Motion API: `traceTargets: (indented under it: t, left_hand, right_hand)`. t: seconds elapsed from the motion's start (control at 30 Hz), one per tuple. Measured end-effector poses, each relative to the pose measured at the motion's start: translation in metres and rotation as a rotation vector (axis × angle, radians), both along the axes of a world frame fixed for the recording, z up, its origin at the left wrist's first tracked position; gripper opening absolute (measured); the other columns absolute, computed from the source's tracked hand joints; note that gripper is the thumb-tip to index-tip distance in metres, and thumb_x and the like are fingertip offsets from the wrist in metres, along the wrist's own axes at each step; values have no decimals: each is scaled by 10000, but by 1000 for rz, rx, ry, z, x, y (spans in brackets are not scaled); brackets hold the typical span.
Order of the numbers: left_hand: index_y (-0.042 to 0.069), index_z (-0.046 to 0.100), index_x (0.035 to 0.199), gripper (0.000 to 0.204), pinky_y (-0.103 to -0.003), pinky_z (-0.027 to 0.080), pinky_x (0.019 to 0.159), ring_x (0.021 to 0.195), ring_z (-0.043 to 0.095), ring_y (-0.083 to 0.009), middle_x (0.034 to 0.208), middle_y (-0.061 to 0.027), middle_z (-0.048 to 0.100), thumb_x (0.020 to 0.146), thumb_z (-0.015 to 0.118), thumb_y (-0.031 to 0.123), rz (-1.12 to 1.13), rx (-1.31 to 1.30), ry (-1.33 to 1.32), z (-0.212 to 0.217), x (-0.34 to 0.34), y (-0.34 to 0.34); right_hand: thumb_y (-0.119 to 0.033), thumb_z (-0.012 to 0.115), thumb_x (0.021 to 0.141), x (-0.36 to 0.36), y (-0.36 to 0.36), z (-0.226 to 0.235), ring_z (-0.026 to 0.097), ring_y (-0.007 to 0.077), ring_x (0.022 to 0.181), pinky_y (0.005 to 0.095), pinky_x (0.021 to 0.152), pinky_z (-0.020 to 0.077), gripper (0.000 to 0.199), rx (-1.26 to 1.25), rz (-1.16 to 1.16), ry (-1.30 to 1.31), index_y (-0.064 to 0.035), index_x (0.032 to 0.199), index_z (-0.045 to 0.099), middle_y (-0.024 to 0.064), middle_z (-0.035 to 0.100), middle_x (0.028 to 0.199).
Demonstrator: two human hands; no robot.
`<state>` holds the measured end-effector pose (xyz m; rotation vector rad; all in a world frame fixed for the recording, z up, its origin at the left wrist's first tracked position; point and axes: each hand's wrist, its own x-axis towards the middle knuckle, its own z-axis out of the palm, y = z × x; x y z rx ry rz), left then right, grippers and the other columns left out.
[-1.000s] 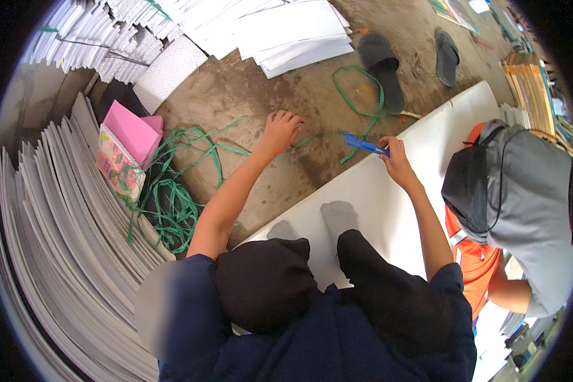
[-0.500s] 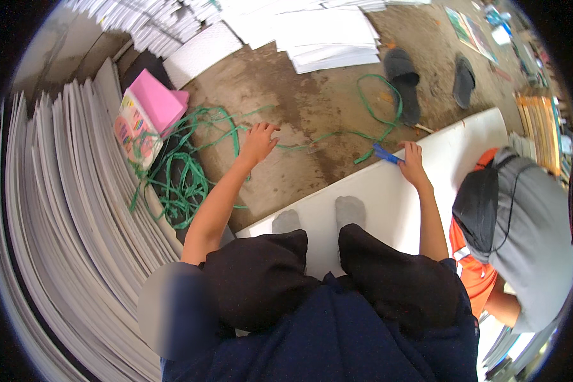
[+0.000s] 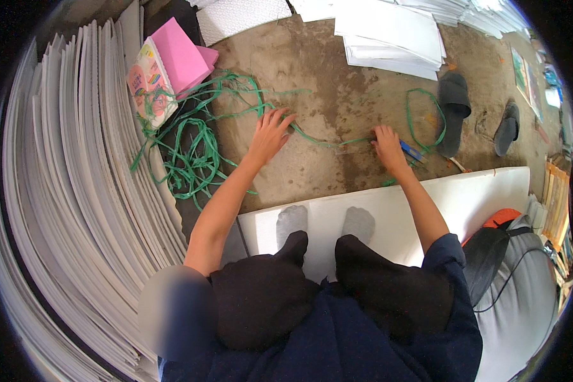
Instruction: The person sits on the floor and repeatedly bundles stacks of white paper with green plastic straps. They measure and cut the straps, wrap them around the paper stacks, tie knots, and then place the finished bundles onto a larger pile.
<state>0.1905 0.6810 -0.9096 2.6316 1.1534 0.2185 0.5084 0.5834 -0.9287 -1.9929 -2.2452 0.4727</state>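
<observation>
Strap: green plastic strap (image 3: pixel 328 141) on the concrete floor (image 3: pixel 312 70), taut length running left to right between the hands, loose tangle at left.
Left hand (image 3: pixel 268 135): fingers spread, pressing the strap.
Right hand (image 3: pixel 388 148): closed on the strap; blue tool (image 3: pixel 414 153) beside it.
Change: both hands now lower onto the floor; earlier the right hand was over the white board (image 3: pixel 477 197).

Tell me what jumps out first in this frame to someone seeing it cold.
Both hands are stretched to the concrete floor along a green strap: the left hand by the tangled heap of it, the right hand beside a small blue tool. White sheets fan out in a huge stack at left, with a pink pad above them and dark slippers at upper right.
</observation>
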Motion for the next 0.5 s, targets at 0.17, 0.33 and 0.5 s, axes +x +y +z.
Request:
traceTargets:
  t: [0.17, 0.33, 0.5]
  left_hand:
    - [119, 471, 934, 263, -416, 320, 905, 1033, 440, -243, 1073, -55, 473, 723, 627, 139, -57, -35, -28, -19, 0, 19]
    - [85, 479, 874, 173, -411, 343, 843, 849, 531, -242, 898, -78, 532, 746, 592, 110, 257, -264, -168, -28, -19, 39]
    - [75, 466, 1012, 344, -409, 302, 885, 977, 467, -263, 1025, -91, 493, 702, 595, 150, 293, -258, -97, -21, -39, 53]
  right_hand:
    - [3, 543, 753, 12, 9, -7, 484, 307, 874, 389, 743, 377, 231, 91, -39, 255, -33, 959, 446, 143, 501, 904]
    - [13, 508, 771, 39, 44, 3, 505, 375, 870, 415, 726, 411, 213, 95, -259, 437, -11, 967, 430, 197, 523, 901]
    - [-37, 532, 768, 51, 60, 9, 493, 359, 932, 405, 803, 404, 254, 36, -214, 265, -16, 1008, 453, 195, 517, 969]
